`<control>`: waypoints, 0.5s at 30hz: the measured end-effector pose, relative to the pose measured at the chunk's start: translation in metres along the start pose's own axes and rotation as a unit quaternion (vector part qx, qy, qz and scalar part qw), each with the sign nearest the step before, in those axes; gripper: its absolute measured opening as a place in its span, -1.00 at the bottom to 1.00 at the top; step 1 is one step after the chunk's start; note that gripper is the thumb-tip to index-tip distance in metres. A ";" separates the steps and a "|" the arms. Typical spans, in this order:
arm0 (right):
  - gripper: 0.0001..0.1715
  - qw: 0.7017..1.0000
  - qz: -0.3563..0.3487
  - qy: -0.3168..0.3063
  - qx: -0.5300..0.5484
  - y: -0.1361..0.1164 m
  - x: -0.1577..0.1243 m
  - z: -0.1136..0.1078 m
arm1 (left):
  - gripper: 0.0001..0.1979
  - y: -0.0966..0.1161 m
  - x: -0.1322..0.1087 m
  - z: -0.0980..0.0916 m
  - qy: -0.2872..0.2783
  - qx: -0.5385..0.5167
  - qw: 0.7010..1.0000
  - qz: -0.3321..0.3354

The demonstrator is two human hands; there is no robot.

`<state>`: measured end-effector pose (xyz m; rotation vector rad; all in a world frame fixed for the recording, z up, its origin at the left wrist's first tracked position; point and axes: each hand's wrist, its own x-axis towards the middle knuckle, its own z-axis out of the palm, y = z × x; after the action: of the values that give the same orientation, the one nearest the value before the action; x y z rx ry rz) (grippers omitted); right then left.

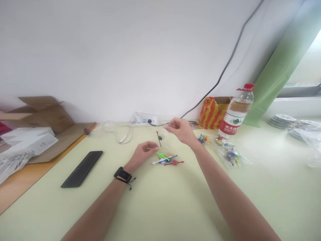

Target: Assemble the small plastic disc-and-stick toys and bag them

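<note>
My right hand [182, 130] pinches the top of a small clear plastic bag [167, 139] between thumb and fingers, above the table. A black arrow spinner [159, 138] stands nearly upright at the bag's left side; whether it is inside cannot be made out. My left hand [144, 152], with a black watch on its wrist, is just left of the spinner, fingers loosely curled and a gap between thumb and forefinger. Below both hands lies a small pile of arrow spinners: green [163, 156], white [157, 162], blue [173, 157] and red [174, 162].
At right, clear bags of colourful small parts [233, 157] lie before a water bottle [235, 113] and a striped bag [212, 113]. Stacked discs [282, 121] are farther right. A black flat slab [82, 169], power strip [144, 121], cable [130, 134] and cardboard box [47, 113] are also present.
</note>
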<state>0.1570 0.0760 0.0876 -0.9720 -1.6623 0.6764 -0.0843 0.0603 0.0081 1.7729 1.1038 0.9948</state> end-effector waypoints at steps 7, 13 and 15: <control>-0.74 0.999 -0.024 0.017 0.039 0.006 0.004 -0.002 | -0.59 -0.002 0.001 0.005 -0.023 0.042 0.999 -0.002; -0.86 0.984 0.122 0.056 0.118 0.033 0.005 -0.027 | -0.68 -0.007 -0.001 0.009 -0.012 0.058 0.998 0.010; -0.86 0.979 0.158 0.017 0.130 0.043 0.003 -0.035 | -0.67 -0.007 -0.002 0.011 0.010 0.064 0.998 0.021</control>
<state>0.2017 0.0993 0.0640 -1.0583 -1.3599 1.0546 -0.0763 0.0583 -0.0023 1.9000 1.1701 0.9879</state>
